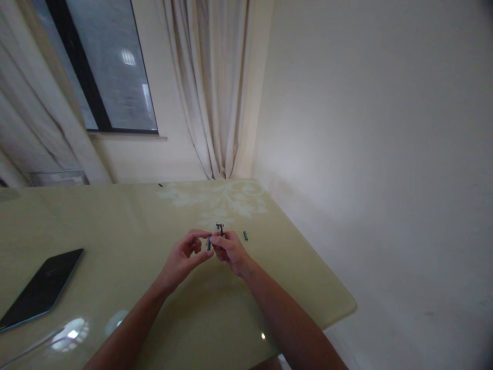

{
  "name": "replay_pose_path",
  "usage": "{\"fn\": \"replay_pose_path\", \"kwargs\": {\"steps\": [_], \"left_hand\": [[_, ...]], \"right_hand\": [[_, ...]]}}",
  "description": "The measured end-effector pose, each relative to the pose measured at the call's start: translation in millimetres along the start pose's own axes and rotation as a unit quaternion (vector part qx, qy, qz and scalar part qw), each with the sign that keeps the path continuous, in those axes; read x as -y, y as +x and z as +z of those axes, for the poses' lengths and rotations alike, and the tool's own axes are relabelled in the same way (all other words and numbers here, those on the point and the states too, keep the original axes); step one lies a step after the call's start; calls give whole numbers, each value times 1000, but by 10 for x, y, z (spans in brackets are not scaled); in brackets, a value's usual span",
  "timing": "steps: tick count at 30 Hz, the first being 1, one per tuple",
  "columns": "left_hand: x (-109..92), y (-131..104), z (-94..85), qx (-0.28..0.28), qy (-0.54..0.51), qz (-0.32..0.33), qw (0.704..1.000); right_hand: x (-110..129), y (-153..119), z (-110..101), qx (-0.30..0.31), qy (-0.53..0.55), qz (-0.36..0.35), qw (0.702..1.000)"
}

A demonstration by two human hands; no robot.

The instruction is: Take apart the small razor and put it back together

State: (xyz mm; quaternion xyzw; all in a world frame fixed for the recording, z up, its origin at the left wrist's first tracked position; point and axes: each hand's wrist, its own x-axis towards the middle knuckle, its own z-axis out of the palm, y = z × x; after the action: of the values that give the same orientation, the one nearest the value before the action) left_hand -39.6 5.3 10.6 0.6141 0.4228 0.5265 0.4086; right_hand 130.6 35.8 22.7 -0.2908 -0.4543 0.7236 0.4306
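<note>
Between the thumb and index finger of my left hand is a small green-blue cylinder, held upright by its ends. My right hand touches or nearly touches it from the right. Its fingers are closed on a small dark and silvery metal object, whose top sticks up above them; the lower part is hidden by the fingers. A second small dark cylinder lies on the table just right of my right hand.
The pale green glossy table meets the wall on the right. A dark flat tablet or laptop lies at the left, with a cable near the front. A tiny black item sits at the far edge, before curtains.
</note>
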Motion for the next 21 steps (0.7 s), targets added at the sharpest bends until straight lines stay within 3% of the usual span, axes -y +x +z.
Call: {"fn": "replay_pose_path", "kwargs": {"steps": [8, 21], "left_hand": [[31, 10, -5, -5, 21, 0, 1000], [49, 36, 31, -27, -27, -48, 998]], "right_hand": [[-15, 11, 0, -1, 11, 6, 1000], [-60, 53, -2, -13, -10, 18, 1000]]}}
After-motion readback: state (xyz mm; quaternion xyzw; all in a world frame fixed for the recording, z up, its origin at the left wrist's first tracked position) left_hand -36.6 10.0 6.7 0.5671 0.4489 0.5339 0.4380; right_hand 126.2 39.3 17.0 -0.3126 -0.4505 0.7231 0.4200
